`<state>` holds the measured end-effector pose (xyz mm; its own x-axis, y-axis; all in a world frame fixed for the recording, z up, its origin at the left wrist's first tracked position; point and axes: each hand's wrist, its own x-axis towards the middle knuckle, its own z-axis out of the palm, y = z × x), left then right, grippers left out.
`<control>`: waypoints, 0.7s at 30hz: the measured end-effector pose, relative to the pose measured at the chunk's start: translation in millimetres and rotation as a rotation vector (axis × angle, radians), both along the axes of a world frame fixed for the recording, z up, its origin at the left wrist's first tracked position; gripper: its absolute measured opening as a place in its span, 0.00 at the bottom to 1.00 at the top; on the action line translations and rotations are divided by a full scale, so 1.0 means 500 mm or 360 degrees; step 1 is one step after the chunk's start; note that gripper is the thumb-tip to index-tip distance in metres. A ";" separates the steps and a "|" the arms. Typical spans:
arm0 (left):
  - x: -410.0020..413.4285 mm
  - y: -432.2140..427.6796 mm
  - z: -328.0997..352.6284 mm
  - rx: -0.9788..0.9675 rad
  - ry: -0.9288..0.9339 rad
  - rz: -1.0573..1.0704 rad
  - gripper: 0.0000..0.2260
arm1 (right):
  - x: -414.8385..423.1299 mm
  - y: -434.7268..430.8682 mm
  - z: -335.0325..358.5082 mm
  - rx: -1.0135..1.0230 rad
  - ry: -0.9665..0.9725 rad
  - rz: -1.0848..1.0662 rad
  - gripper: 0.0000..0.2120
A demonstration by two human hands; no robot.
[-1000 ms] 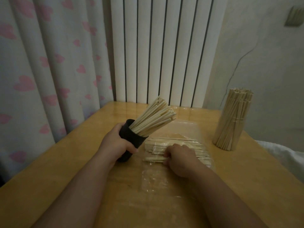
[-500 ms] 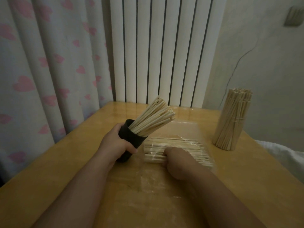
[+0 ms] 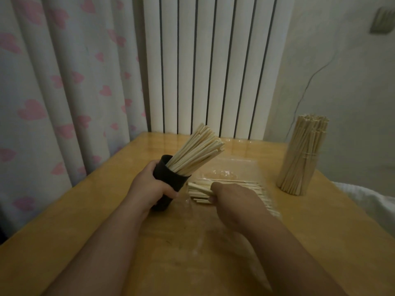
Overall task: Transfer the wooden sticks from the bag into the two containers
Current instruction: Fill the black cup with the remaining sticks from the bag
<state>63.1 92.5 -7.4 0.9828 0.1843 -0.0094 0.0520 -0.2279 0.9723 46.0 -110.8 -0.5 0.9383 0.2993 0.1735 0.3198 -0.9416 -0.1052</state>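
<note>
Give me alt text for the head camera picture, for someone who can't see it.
A person's left hand grips a tilted black cup full of wooden sticks while the right hand grips loose sticks at a clear plastic bag on a wooden table. Another upright bundle stands at the table's right, with a curtain and radiator behind.

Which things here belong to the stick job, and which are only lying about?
Job: left hand gripping black cup; sticks in cup; right hand gripping loose sticks; clear bag; upright stick bundle, far right.
Idle: curtain; radiator; white cloth; wall fitting.
</note>
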 end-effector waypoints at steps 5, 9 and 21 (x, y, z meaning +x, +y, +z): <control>0.001 0.001 0.001 -0.0026 -0.0005 -0.0001 0.37 | -0.021 0.001 0.033 0.0014 -0.0137 0.0012 0.08; 0.001 0.001 0.003 -0.0012 0.0001 -0.0004 0.34 | -0.040 0.003 0.059 -0.0007 -0.0499 0.0042 0.08; -0.001 -0.002 0.004 -0.0033 -0.0001 -0.0022 0.35 | -0.027 -0.014 0.056 0.0428 -0.1437 -0.0030 0.11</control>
